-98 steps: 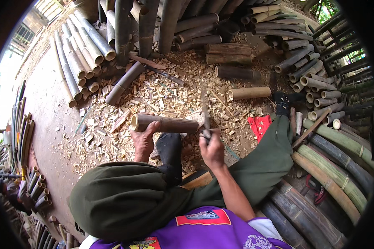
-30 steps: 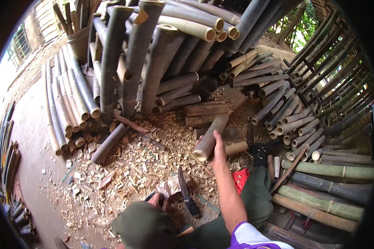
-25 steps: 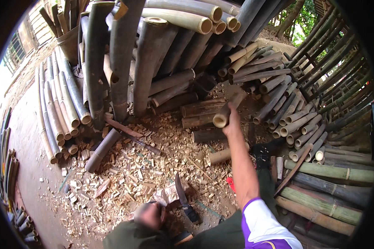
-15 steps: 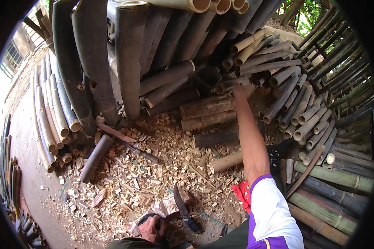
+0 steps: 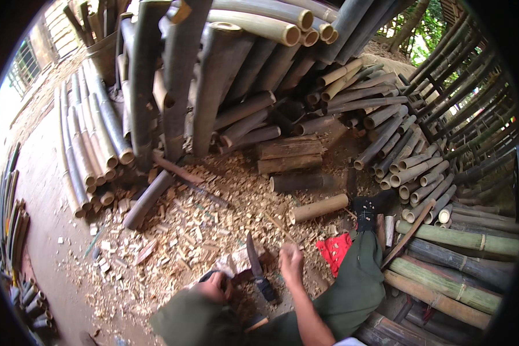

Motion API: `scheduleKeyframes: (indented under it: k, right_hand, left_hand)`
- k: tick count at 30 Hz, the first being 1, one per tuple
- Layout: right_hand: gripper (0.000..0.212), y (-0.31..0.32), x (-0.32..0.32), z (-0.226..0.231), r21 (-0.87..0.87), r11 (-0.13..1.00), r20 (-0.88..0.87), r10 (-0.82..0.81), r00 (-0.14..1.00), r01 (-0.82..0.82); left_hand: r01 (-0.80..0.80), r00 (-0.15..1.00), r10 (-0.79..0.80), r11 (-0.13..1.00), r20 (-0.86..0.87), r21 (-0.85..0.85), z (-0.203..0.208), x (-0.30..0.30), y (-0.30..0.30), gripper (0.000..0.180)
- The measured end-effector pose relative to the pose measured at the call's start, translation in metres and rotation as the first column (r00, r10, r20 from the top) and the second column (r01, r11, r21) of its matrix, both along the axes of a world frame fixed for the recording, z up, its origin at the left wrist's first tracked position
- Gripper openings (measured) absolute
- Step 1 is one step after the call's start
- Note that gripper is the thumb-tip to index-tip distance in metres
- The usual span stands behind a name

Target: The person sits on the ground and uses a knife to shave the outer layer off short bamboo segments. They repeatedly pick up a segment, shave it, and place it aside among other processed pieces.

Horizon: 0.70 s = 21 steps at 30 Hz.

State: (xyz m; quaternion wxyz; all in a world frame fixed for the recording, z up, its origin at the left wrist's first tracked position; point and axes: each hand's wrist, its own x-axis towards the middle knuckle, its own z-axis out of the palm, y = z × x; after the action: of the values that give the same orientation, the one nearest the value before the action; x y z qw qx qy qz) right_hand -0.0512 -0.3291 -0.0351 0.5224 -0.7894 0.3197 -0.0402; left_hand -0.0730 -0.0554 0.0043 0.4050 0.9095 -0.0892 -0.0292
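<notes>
Taking the middle of my view as the clock's centre, a slatted bamboo fence [image 5: 473,106] fills two o'clock, and tall dark poles [image 5: 179,81] stand at eleven. A stack of cut tubes [image 5: 395,144] lies just before three; wood chips [image 5: 179,222] cover the ground around eight. My green trouser leg [image 5: 352,282] stretches out toward five, its foot in a dark shoe [image 5: 368,212]. A pale bamboo tube [image 5: 319,209] lies on the ground at four, with a red cloth [image 5: 334,252] past it at half past four. Between six and seven sits a wood block [image 5: 233,262]. At six, my knife [image 5: 258,270] lies against it, tip toward eleven, dark handle toward five. My right hand [image 5: 291,262] is raised just beside the knife, fingers loosely bent; it is blurred, so I cannot tell how far they close or whether they hold anything. My left hand [image 5: 218,282] is low by the block, partly hidden behind my knee; I cannot tell its grip.
</notes>
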Motion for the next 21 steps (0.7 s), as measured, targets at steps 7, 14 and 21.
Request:
scheduleKeyframes:
  k: [7, 14, 21]
  right_hand:
    - [0.046, 0.065, -0.105, -0.009, -0.262, 0.906, -0.196, 0.288, 0.937, -0.333]
    - [0.044, 0.061, -0.086, -0.008, -0.194, 0.890, -0.172, 0.384, 0.907, -0.413]
    - [0.042, 0.060, -0.084, -0.012, -0.136, 0.929, -0.242, 0.307, 0.920, -0.345]
  left_hand:
    - [-0.001, 0.995, -0.019, 0.980, -0.100, -0.199, -0.012, -0.003, 0.016, 0.028]
    - [-0.190, 0.905, 0.189, 0.981, 0.382, -0.036, -0.046, 0.163, 0.076, 0.047]
    - [-0.275, 0.955, 0.294, 0.808, 0.048, 0.522, -0.053, 0.285, 0.182, 0.067]
